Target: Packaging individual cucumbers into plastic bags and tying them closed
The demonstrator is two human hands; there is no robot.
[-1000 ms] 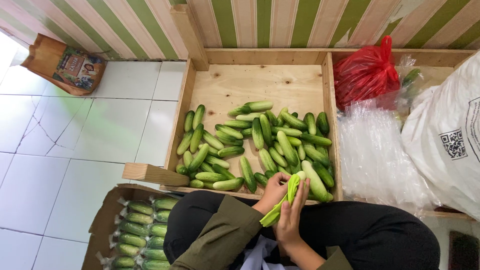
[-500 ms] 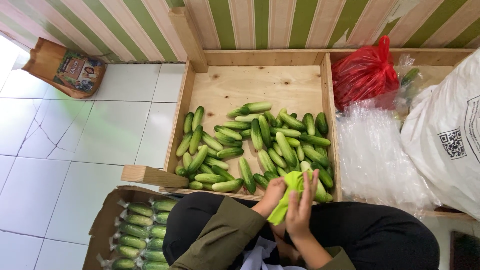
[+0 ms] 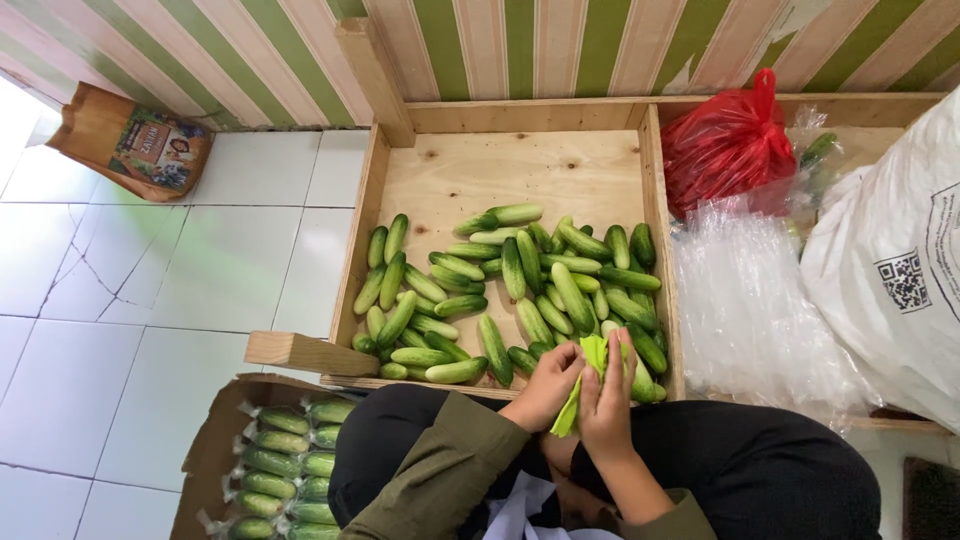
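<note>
Light-green strip [image 3: 583, 385], held upright above the lap at the wooden tray's [image 3: 655, 250] near edge, between left hand [image 3: 545, 385] and right hand [image 3: 607, 400], fingers closed on it. Risk: the limp strip may slip onto the cucumbers [image 3: 520, 290]. A second ago, it leaned diagonally.

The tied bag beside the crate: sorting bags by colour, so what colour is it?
Red; the tied bag shows clearly in the head view.
</note>
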